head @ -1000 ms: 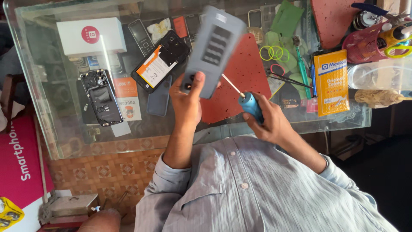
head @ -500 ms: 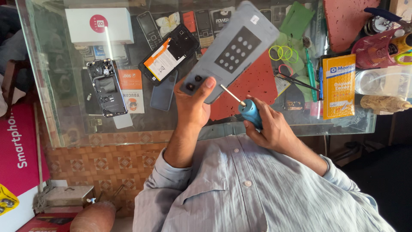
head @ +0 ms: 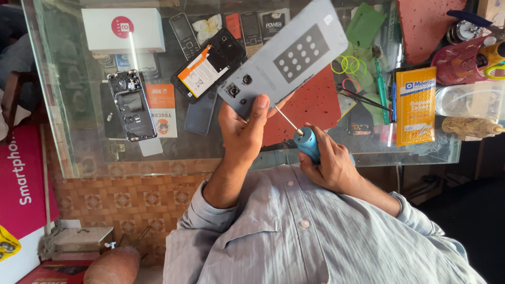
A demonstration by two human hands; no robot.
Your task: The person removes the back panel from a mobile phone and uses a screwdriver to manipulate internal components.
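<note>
Opened phone (head: 130, 105) and white box (head: 123, 30) are laid flat at the left of the glass surface (head: 63, 131). Grey back panel (head: 286, 60) is held tilted above it, pinched by left hand (head: 242, 131) fingers, so its edge is presented to the blue-handled screwdriver (head: 302, 138), gripped by curled right hand (head: 329, 163) fingers; an orange packet (head: 415, 105) lies at the right.

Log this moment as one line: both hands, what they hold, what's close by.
left hand: holds grey panel | right hand: holds screwdriver, tip at panel | near: red mat, open phone, glass table
</note>
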